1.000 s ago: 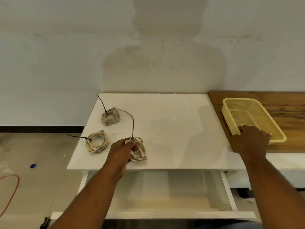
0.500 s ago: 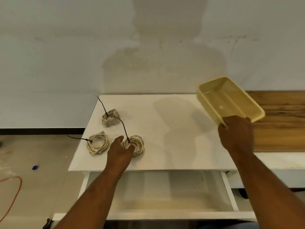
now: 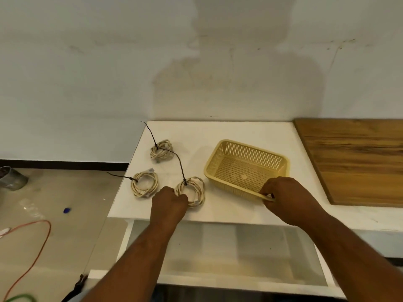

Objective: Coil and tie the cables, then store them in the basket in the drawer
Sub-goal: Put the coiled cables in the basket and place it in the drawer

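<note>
Three beige cable coils, each bound with a black zip tie, lie on the white table [image 3: 229, 131]. The far coil [image 3: 161, 149] is at the back left, the left coil [image 3: 144, 183] near the left edge. My left hand [image 3: 169, 203] grips the near coil [image 3: 193, 190] at its left side. A yellow perforated basket [image 3: 246, 168] stands on the table right of the coils, holding nothing. My right hand [image 3: 285, 198] grips its near right rim. Below the table front the white drawer [image 3: 220, 249] is pulled open.
A wooden board [image 3: 357, 160] lies on the table's right part. On the floor at left are an orange cord [image 3: 32, 243], a small blue object [image 3: 67, 210] and a grey can [image 3: 12, 177]. A white wall rises behind the table.
My right hand carried the basket from the wooden board, through the air, down onto the white table beside the coils. My left hand stayed on the near coil.
</note>
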